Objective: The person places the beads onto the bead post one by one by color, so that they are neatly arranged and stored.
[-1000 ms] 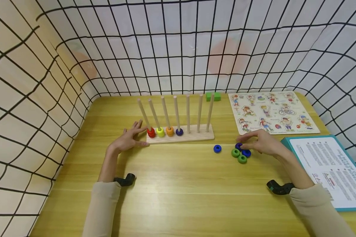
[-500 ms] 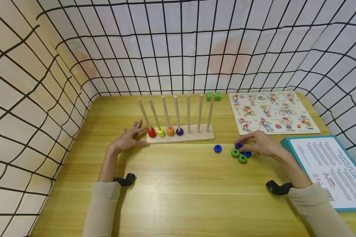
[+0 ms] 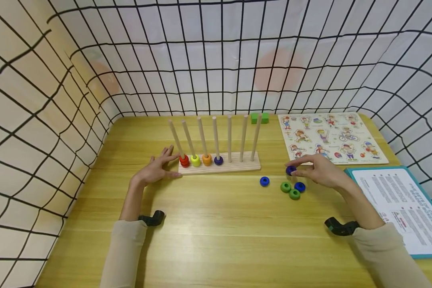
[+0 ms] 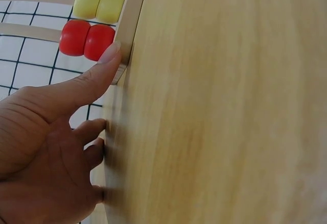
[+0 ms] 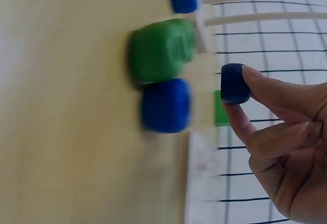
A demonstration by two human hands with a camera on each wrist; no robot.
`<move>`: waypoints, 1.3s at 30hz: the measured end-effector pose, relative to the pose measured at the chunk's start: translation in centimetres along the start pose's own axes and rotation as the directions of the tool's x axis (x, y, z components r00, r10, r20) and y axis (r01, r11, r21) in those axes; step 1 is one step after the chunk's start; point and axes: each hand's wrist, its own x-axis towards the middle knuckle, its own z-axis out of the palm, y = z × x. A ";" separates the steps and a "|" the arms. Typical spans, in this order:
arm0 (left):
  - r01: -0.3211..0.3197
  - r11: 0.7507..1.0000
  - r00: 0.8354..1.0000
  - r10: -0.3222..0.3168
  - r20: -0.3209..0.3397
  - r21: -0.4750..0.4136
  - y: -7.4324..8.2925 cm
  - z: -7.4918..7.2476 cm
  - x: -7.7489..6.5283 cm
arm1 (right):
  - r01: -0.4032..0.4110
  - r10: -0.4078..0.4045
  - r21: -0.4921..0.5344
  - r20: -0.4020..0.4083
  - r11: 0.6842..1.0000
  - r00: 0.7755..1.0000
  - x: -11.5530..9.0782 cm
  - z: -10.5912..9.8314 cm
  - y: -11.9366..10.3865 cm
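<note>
My right hand (image 3: 318, 172) pinches a dark blue ring bead (image 5: 235, 83) between thumb and finger, lifted off the table. Below it lie two green ring beads (image 3: 286, 187) and a blue ring bead (image 3: 300, 187), with another blue ring bead (image 3: 264, 181) to their left. A wooden peg rack (image 3: 237, 164) with several upright pegs stands in the middle. From the left, its pegs carry red beads (image 4: 74, 38), yellow beads (image 4: 88, 2), orange beads (image 3: 207, 160) and a dark blue bead (image 3: 218, 161); the right three are bare. My left hand (image 3: 156, 169) rests at the rack's left end, thumb touching its front corner.
A puzzle board with children's figures (image 3: 309, 124) lies at the back right. In front of it is a teal box (image 3: 349, 171) with a printed white sheet. A green block (image 3: 260, 118) sits behind the rack. Black netting (image 3: 221, 60) encloses the table's back and sides.
My right hand has raised the dark blue bead out of the group of loose beads, away from the green ones. My left hand has stayed at the rack.
</note>
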 end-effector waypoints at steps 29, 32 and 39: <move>0.007 1.000 1.000 -0.007 0.002 0.009 -0.1 -0.2 0.0 | 0.144 -0.138 0.015 -0.209 0.989 0.968 3.9 -6.4 -15.9; 0.009 1.000 1.000 -0.009 0.000 0.010 -0.1 -0.2 -0.1 | 0.214 -0.204 0.046 -0.166 0.976 0.965 5.6 -5.4 -17.6; 0.011 1.000 1.000 -0.011 0.004 0.017 0.2 0.0 -0.2 | 0.298 -0.291 0.069 -0.096 0.952 0.952 8.8 -3.2 -20.4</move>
